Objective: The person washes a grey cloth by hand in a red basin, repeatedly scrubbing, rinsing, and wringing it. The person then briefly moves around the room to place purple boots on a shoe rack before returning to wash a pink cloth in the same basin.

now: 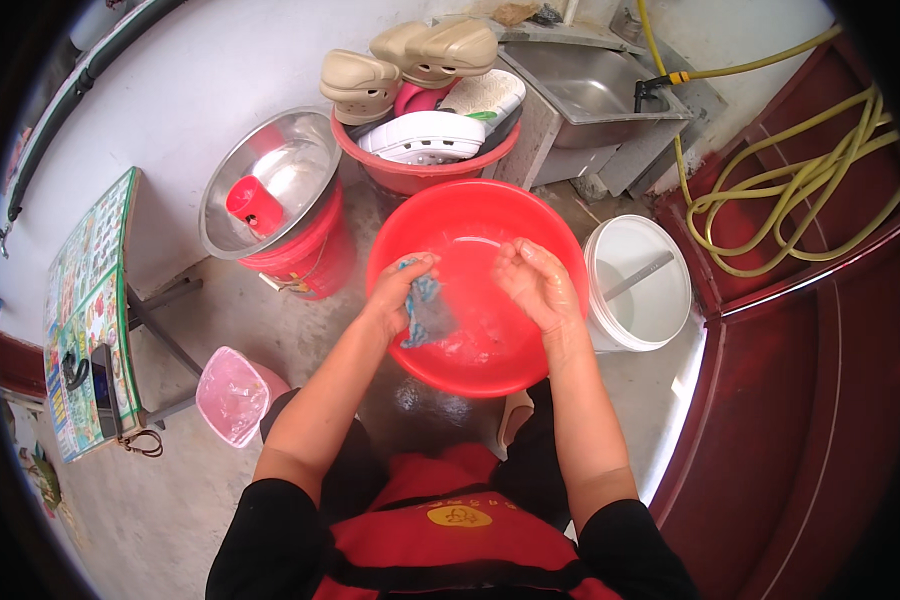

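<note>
A wide red plastic basin [480,206] sits before me with water at its bottom. Over its left side, my left hand [401,289] is closed on a thin blue and grey cloth [427,315], which hangs down from the fingers. My right hand [544,285] is held over the right side of the basin, palm turned up and inward, wet, with bent fingers and nothing seen in it. The two hands are apart. Whether the cloth's lower edge touches the water, I cannot tell.
Behind the basin, a red tub [427,171] holds clogs [424,135]. A steel bowl [214,225] with a red cup tops a red bucket [326,262]. Right are a white bucket [596,315], steel sink [592,82] and yellow hose [787,195]; left, a pink bin [221,435] and folding table [90,277].
</note>
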Motion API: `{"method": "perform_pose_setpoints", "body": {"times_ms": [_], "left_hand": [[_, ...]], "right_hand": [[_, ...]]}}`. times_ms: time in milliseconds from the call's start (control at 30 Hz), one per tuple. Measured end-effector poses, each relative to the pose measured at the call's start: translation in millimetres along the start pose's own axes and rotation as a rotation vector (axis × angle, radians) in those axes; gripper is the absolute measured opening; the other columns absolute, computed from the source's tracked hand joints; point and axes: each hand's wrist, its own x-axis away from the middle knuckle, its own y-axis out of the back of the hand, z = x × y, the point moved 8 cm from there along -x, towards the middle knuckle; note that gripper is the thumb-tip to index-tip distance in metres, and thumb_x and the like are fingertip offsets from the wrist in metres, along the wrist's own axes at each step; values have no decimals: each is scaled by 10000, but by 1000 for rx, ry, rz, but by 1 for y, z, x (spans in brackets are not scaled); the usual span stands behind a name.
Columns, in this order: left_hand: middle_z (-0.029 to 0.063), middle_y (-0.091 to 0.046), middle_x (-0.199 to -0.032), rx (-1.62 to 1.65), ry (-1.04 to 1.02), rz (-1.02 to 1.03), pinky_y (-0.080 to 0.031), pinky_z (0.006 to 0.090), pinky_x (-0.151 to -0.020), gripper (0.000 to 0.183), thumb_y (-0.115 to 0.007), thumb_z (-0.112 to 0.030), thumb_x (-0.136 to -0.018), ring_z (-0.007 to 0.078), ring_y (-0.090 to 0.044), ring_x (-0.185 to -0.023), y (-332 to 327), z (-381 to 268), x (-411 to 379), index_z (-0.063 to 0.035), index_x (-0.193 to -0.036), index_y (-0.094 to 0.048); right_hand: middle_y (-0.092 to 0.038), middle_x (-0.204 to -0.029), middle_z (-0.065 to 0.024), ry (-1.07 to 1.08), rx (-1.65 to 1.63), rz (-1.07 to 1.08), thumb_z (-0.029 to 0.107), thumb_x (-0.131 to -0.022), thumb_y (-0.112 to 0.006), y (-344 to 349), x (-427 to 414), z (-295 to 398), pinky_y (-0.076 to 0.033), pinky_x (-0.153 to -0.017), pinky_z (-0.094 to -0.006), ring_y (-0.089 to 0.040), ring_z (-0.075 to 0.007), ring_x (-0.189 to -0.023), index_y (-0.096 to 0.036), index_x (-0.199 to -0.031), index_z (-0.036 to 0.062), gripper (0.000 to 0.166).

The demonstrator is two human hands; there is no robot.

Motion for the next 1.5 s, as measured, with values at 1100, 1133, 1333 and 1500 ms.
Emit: {"method": "perform_pose_setpoints", "body": {"times_ms": [1100, 1133, 1333, 1500], "left_hand": [[6, -603, -741, -493, -596, 71, -419, 173, -559, 82, -585, -77, -822, 32, -522, -647, -48, -44, 38, -14, -871, -605], [5, -601, -740, -516, -609, 69, -419, 173, -562, 78, -583, -73, -822, 31, -520, -651, -47, -45, 38, -13, -867, -603], [-4, -591, -728, -546, -644, 71, -413, 175, -571, 59, -573, -55, -818, 28, -511, -657, -48, -47, 36, -15, -853, -600], [-5, -557, -632, -513, -612, -45, -421, 234, -530, 67, -576, -82, -774, 53, -494, -591, -35, -48, 28, -19, -768, -595]], "right_hand": [[-630, -937, -61, -8, 417, -162, 94, -817, -590, 0, -13, -44, -452, -765, -255, -574, -131, -881, -628, -962, 27, 164], [-630, -936, -61, -6, 419, -165, 95, -818, -589, -1, -14, -45, -452, -764, -254, -574, -130, -879, -628, -961, 27, 164], [-628, -938, -56, -12, 413, -183, 98, -822, -587, 6, -13, -48, -452, -762, -253, -572, -123, -879, -625, -979, 27, 176], [-613, -990, -50, 84, 682, -162, 92, -822, -591, -8, -11, -48, -443, -804, -261, -551, -126, -946, -601, -1066, 28, 253]]}}
